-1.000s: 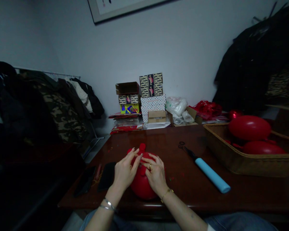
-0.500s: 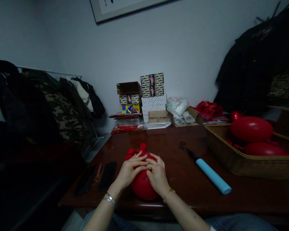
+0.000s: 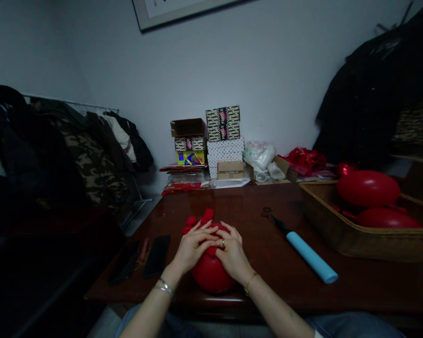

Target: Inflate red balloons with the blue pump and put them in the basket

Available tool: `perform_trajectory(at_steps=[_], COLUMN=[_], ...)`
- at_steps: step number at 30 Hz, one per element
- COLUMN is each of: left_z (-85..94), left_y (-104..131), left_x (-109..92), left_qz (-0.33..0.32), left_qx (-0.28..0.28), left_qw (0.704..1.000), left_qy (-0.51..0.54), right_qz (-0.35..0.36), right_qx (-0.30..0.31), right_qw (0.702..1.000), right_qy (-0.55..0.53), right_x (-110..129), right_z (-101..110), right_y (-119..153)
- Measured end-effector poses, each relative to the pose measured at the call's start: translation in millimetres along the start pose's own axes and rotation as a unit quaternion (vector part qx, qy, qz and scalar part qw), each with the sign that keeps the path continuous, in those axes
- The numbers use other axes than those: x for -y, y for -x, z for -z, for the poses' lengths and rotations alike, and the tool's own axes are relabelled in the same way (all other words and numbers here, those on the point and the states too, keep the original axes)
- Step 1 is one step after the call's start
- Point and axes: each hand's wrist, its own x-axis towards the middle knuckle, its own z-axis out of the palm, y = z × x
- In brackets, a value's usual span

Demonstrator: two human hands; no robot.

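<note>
A round red balloon [image 3: 213, 276] rests at the table's front edge, right below both hands. My left hand [image 3: 193, 246] lies over its upper left, thumb and fingertips pinching near the balloon's neck. From the right, my right hand [image 3: 232, 249], with a ring on one finger, meets it and pinches at the same spot. The neck lies mostly hidden between the fingers, though a bit of red rubber shows under them. Just behind the left hand sit several small red pieces [image 3: 207, 216], perhaps uninflated balloons.
A light blue hand pump [image 3: 312, 257] and scissors [image 3: 267, 212] lie right of the balloon. A wicker basket [image 3: 370, 244] holds red balloons. Two dark phones [image 3: 157, 256] lie on the left. Boxes [image 3: 225, 150] and plastic bags [image 3: 262, 157] stand at the back of the brown table [image 3: 239, 202].
Both hands stay at the balloon's neck, with fingers and wrists shifting slightly. A bit more red rubber shows below the thumbs. The balloon stays in place.
</note>
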Motion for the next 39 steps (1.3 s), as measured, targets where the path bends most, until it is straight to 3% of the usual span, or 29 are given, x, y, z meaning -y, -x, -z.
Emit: perform_trajectory(at_steps=[7, 13, 18, 27, 31, 39], left_z=[-15.1, -20.1, -11.5, 14.0, 17.5, 17.2], left_y=[7.4, 9.2, 7.0, 0.6, 1.4, 6.7], left_x=[-4.2, -5.3, -5.4, -10.9, -10.5, -0.7], left_qz=[-0.104, -0.121, -0.099, -0.135, -0.159, -0.231], left_qx=[-0.095, -0.116, -0.067, 0.058, 0.071, 0.043], left_qw=[0.986, 0.979, 0.987, 0.977, 0.964, 0.938], left_qy=[-0.093, -0.117, -0.106, -0.156, -0.202, -0.255], right_qz=[-0.036, -0.050, -0.047, -0.046, -0.049, -0.051], right_qx=[0.005, 0.000, 0.001, 0.003, 0.006, 0.015], right_qw=[0.999, 0.998, 0.998, 0.998, 0.998, 0.998], right_qy=[-0.030, -0.031, -0.034, -0.032, -0.029, -0.023], right_x=[-3.4, -5.2, -5.8, -6.8, -4.7, -3.6], right_z=[0.5, 0.7, 2.7, 0.9, 1.1, 1.2], right_y=[-0.9, 0.2, -1.2, -1.5, -2.0, -4.2])
